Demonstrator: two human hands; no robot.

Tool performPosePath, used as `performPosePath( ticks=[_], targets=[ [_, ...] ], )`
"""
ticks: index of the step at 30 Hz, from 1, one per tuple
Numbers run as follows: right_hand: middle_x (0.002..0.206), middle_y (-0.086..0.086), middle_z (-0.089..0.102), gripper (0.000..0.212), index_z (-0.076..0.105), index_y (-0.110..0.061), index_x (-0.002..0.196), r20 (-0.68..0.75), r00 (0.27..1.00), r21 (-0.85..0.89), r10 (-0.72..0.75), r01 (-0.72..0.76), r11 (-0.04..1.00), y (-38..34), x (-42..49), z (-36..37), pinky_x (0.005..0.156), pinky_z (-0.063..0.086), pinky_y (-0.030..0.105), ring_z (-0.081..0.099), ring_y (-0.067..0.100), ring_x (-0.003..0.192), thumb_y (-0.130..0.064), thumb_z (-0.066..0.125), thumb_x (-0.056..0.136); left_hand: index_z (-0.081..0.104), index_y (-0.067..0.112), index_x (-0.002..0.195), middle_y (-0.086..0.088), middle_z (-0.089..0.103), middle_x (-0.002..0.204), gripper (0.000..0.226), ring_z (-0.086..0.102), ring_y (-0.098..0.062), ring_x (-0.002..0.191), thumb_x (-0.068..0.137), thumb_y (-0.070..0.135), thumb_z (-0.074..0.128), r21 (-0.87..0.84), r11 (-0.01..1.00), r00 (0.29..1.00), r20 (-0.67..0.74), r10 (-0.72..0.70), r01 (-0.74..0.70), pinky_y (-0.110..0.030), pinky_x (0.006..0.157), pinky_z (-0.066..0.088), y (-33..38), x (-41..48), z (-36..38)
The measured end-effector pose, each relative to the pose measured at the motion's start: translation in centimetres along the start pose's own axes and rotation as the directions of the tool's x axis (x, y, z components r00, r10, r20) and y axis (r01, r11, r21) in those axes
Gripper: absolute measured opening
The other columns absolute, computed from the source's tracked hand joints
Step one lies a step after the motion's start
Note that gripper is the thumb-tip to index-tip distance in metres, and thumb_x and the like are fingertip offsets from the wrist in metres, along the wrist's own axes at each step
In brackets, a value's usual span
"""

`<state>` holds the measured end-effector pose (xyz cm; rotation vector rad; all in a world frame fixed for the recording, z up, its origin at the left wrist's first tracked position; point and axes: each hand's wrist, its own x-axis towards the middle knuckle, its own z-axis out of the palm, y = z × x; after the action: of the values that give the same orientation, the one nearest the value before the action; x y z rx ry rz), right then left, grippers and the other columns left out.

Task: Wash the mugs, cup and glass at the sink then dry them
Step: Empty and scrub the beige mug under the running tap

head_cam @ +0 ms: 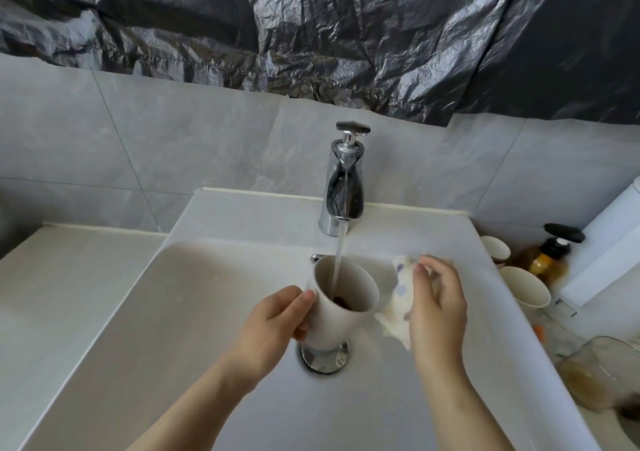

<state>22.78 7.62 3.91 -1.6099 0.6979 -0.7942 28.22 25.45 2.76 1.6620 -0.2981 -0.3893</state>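
Washing seems barely begun: the left hand (277,315) grips a white mug (341,298) under the running tap (343,187), the right hand (438,305) clutches a cloth (398,298) at the mug's three o'clock, and two cups (524,286) and a glass (595,371) wait farther right.

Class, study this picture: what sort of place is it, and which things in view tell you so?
Probably a bathroom or washroom: a white sink with a chrome tap running into a mug, grey wall tiles behind, and a pump bottle beside it.
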Motion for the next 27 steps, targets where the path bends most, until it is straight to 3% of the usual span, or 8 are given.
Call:
performPosePath(
  ticks=[4, 7, 11, 13, 15, 20, 24, 27],
  targets=[
    [0.099, -0.018, 0.063, 0.012, 0.060, -0.036, 0.094, 0.043, 0.997, 0.025, 0.070, -0.071, 0.997, 0.3, 0.7, -0.2, 0.093, 0.048, 0.051, 0.058, 0.015, 0.103, -0.026, 0.054, 0.093, 0.057, 0.025, 0.059, 0.013, 0.051, 0.060, 0.030, 0.047, -0.004, 0.063, 0.086, 0.036, 0.058, 0.124, 0.989, 0.996, 0.043, 0.074, -0.079, -0.015, 0.063, 0.038, -0.1, -0.1, 0.0],
    [0.100, -0.017, 0.063, 0.013, 0.061, -0.037, 0.090, 0.038, 0.993, 0.069, 0.110, -0.113, 0.991, 0.3, 0.9, -0.3, 0.090, 0.050, 0.050, 0.058, 0.014, 0.102, -0.026, 0.054, 0.092, 0.053, 0.030, 0.053, 0.015, 0.047, 0.054, 0.040, 0.042, 0.000, 0.054, 0.092, 0.025, 0.059, 0.210, 0.966, 0.989, 0.009, 0.150, -0.149, -0.011, 0.054, 0.032, 0.2, -0.3, 0.3],
    [0.107, -0.010, 0.062, 0.016, 0.060, -0.036, 0.089, 0.049, 0.990, 0.155, 0.133, -0.139, 0.978, 0.0, 1.2, -0.4, 0.062, 0.048, 0.033, 0.056, 0.011, 0.095, -0.022, 0.052, 0.094, 0.051, 0.019, 0.060, 0.018, 0.048, 0.054, 0.033, 0.043, 0.000, 0.055, 0.093, 0.018, 0.057, 0.318, 0.927, 0.977, -0.010, 0.215, -0.201, -0.011, 0.056, 0.034, 1.1, -0.6, 0.7],
    [0.106, -0.011, 0.061, 0.016, 0.059, -0.035, 0.090, 0.055, 0.989, 0.171, 0.139, -0.146, 0.974, 0.1, 1.2, -0.5, 0.060, 0.045, 0.029, 0.056, 0.008, 0.092, -0.022, 0.052, 0.094, 0.049, 0.015, 0.062, 0.014, 0.044, 0.054, 0.034, 0.040, -0.002, 0.054, 0.094, 0.024, 0.057, 0.305, 0.935, 0.978, -0.036, 0.204, -0.183, -0.013, 0.055, 0.033, 1.2, -0.7, 1.0],
    [0.103, -0.012, 0.061, 0.014, 0.059, -0.033, 0.091, 0.054, 0.987, 0.172, 0.154, -0.161, 0.972, 0.1, 1.1, -0.6, 0.060, 0.045, 0.029, 0.057, 0.002, 0.084, -0.022, 0.052, 0.094, 0.044, 0.011, 0.063, 0.011, 0.042, 0.054, 0.040, 0.040, -0.008, 0.055, 0.095, 0.032, 0.053, 0.240, 0.962, 0.983, -0.095, 0.160, -0.133, -0.020, 0.056, 0.035, 1.4, -0.8, 1.3],
    [0.097, -0.015, 0.058, 0.012, 0.060, -0.023, 0.101, 0.041, 0.983, 0.159, 0.179, -0.183, 0.970, 0.1, 1.3, -1.0, 0.062, 0.045, 0.031, 0.054, -0.013, 0.055, -0.019, 0.051, 0.095, 0.031, 0.012, 0.060, 0.008, 0.030, 0.045, 0.043, 0.032, -0.017, 0.046, 0.101, 0.025, 0.038, -0.104, 0.994, 0.986, -0.160, -0.044, 0.028, -0.029, 0.049, 0.035, 2.0, -1.0, 1.9],
    [0.100, -0.014, 0.058, 0.012, 0.060, -0.024, 0.101, 0.063, 0.979, 0.167, 0.193, -0.201, 0.965, 0.2, 1.3, -0.9, 0.058, 0.043, 0.028, 0.056, -0.008, 0.063, -0.019, 0.051, 0.095, 0.026, 0.017, 0.056, 0.005, 0.022, 0.047, 0.049, 0.021, -0.017, 0.045, 0.101, 0.031, 0.037, -0.269, 0.949, 0.967, -0.145, -0.211, 0.167, -0.024, 0.042, 0.035, 1.8, -0.7, 1.5],
    [0.101, -0.014, 0.059, 0.012, 0.060, -0.025, 0.101, 0.070, 0.975, 0.186, 0.211, -0.220, 0.958, 0.1, 1.3, -0.9, 0.058, 0.043, 0.027, 0.056, 0.001, 0.076, -0.020, 0.051, 0.094, 0.026, 0.021, 0.050, 0.004, 0.018, 0.047, 0.054, 0.016, -0.014, 0.044, 0.100, 0.037, 0.038, -0.453, 0.847, 0.930, -0.095, -0.355, 0.277, -0.021, 0.041, 0.031, 1.6, -0.6, 0.9]
  ],
)
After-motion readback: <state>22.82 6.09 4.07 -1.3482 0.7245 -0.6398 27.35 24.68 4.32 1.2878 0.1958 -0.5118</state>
